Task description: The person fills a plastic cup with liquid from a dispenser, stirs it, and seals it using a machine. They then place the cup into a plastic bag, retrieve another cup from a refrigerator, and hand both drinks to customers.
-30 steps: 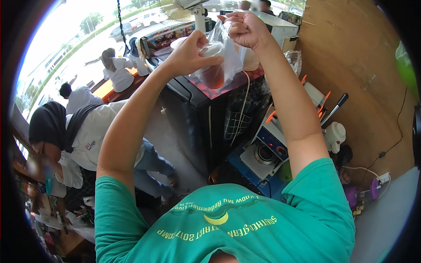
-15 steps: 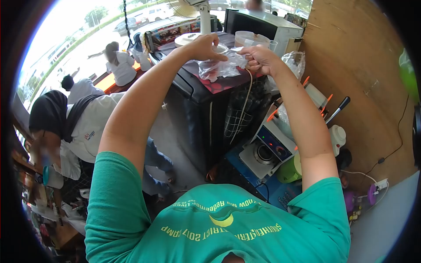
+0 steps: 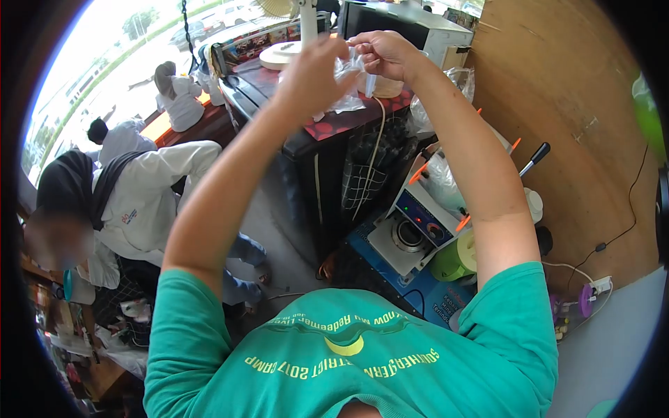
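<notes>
My right hand (image 3: 390, 56) is raised over the counter, its fingers pinched on the upper part of a clear plastic bag (image 3: 354, 72). The bag hangs crumpled and see-through between my hands. My left hand (image 3: 315, 75), smeared by motion, is at the left of the bag with thumb and fingers apart. Below them a dark red patterned cover (image 3: 326, 128) lies on top of the black counter (image 3: 306, 167). Behind the bag stands a clear plastic tub (image 3: 387, 88), partly hidden by my right hand.
A cup sealing machine (image 3: 411, 223) stands at the right, beside a green pitcher (image 3: 451, 259). Another clear plastic bag (image 3: 458, 83) hangs near the wooden wall (image 3: 557, 90). At the left a person (image 3: 139, 195) in a white shirt leans over. A fan (image 3: 308, 24) stands at the back.
Both hands have risen, and my right hand has shifted left. The bag has been lifted and now hangs more upright. My left thumb and fingers have spread. The view has shifted slightly.
</notes>
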`<state>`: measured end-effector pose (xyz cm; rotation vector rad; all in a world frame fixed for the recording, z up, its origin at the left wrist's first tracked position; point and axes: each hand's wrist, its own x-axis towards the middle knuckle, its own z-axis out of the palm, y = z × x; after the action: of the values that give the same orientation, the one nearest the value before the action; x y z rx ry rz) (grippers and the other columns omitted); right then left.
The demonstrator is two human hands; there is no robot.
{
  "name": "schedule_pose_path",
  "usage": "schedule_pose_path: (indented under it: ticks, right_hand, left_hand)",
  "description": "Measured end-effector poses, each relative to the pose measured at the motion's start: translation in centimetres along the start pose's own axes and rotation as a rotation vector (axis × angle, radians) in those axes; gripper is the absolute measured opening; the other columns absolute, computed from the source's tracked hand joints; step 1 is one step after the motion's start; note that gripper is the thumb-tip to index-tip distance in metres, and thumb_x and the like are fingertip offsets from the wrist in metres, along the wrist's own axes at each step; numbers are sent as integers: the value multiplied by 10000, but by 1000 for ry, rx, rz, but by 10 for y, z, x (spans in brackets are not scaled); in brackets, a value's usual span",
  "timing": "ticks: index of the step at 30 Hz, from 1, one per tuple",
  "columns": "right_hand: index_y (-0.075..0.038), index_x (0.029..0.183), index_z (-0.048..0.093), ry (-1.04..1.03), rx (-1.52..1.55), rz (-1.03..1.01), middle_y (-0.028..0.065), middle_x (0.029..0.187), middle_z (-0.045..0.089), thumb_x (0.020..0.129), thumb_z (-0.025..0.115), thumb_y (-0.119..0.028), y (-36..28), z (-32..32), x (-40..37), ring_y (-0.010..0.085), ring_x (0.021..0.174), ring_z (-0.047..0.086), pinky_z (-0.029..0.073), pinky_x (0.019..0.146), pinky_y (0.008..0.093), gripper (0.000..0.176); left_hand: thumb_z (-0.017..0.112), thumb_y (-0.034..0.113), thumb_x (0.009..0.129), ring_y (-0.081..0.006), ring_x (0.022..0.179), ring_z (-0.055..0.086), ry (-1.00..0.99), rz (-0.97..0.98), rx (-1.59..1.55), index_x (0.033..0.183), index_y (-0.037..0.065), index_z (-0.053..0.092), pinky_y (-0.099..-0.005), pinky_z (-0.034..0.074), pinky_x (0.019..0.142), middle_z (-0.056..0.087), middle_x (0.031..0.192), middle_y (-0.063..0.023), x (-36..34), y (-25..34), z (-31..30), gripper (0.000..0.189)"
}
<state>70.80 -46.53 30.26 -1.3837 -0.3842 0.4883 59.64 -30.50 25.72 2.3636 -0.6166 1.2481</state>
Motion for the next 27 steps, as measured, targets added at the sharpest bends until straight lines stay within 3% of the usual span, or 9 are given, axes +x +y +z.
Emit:
schedule_pose_path:
  ticks: [1, 4, 7, 10, 16, 19, 21, 25, 27]
  right_hand:
    - [-64, 818, 604, -48, -23, 2, -44, 676, 500, 949, 682, -108, 0, -6, 4, 20, 516, 399, 312, 430, 169, 159]
    - [-70, 818, 603, -85, -69, -4, -44, 680, 502, 941, 691, -108, -2, -4, -4, 25, 526, 406, 318, 443, 185, 156]
    - [-87, 804, 597, -91, -92, -6, -42, 686, 501, 932, 707, -122, 3, -5, -5, 35, 527, 403, 312, 446, 201, 172]
    - [-93, 804, 589, -104, -140, -32, -34, 700, 504, 931, 713, -141, 2, -3, -13, 44, 541, 408, 319, 452, 215, 184]
    - [-36, 851, 611, -91, -314, -91, -6, 713, 521, 944, 691, -135, 6, -2, -23, 53, 567, 435, 340, 465, 232, 157]
    - [-32, 867, 628, -104, -300, -107, -1, 714, 535, 940, 690, -128, 8, -7, -17, 55, 570, 450, 346, 465, 236, 136]
    - [-32, 868, 634, -93, -303, -124, 2, 715, 541, 935, 696, -130, 8, -8, -13, 58, 569, 456, 349, 464, 239, 134]
    - [-39, 827, 658, -46, -392, -167, 13, 710, 572, 914, 722, -182, 5, -5, -15, 65, 567, 479, 376, 476, 243, 179]
    - [-57, 765, 668, 19, -547, -201, 18, 710, 597, 902, 716, -229, 3, -4, -12, 88, 571, 507, 417, 506, 278, 225]
  left_hand:
    - [776, 266, 836, -352, 943, 689, -133, -52, -60, 988, 58, 663, -443, 540, 835, 699, 977, -138, -19, 25, 9, 282]
    - [728, 195, 864, -376, 917, 701, -497, -49, -148, 962, 41, 695, -459, 551, 808, 716, 947, -173, -71, 46, 80, 186]
    - [706, 150, 866, -411, 904, 705, -624, -206, -170, 1003, 34, 704, -492, 556, 806, 725, 946, -209, -105, 36, 162, 179]
    - [698, 137, 863, -433, 901, 701, -510, -314, -141, 1026, 30, 706, -519, 556, 809, 723, 935, -237, -114, 31, 203, 196]
    - [600, 35, 863, -460, 868, 702, -453, -438, -33, 1025, 34, 678, -522, 570, 758, 715, 882, -246, -117, 42, 203, 180]
    - [598, 35, 884, -427, 848, 717, -311, -482, -104, 1039, 39, 663, -521, 562, 726, 719, 885, -225, -117, 49, 191, 168]
    - [608, 74, 946, -375, 715, 716, -22, -374, -253, 1043, 27, 676, -438, 556, 651, 725, 864, -214, -114, 54, 182, 128]
    - [651, -3, 922, -232, 608, 687, 271, -350, -393, 1039, 17, 651, -314, 541, 592, 689, 778, -133, -108, 64, 164, 119]
    - [654, -8, 923, -208, 600, 684, 345, -328, -397, 1027, 15, 658, -303, 539, 585, 689, 778, -124, -103, 68, 144, 107]
